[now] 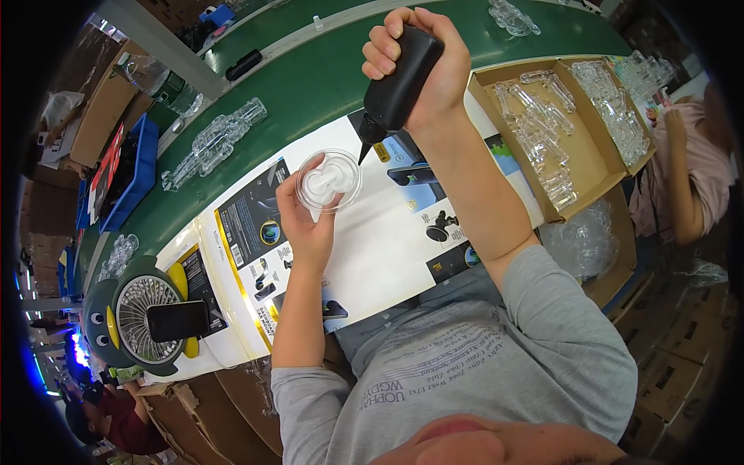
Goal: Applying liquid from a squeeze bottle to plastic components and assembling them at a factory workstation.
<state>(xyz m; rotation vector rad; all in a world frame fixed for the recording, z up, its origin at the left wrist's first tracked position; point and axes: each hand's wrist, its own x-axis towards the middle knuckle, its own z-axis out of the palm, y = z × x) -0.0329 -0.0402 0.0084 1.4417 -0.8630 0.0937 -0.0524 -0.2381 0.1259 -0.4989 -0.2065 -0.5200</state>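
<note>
My left hand [308, 221] holds up a small round clear plastic dish [308, 184], fingers around its rim and underside. Something white and glossy [335, 172] lies in the dish; I cannot tell what it is. My right hand [446, 74] is wrapped round a black squeeze bottle [403, 84], tipped so that its pointed nozzle [364, 147] faces down. The nozzle tip is just beside the dish's right edge, apart from it. Below both hands lies a printed cardboard sheet [372, 256] on the green table.
Shallow cardboard boxes [593, 159] of clear plastic parts stand at the right, by a co-worker [686, 170]. More clear parts [217, 143], a water bottle [167, 85] and a blue bin [138, 182] are at the left. A penguin-shaped fan [132, 310] sits at the near left, a dark phone-like object [178, 321] before it.
</note>
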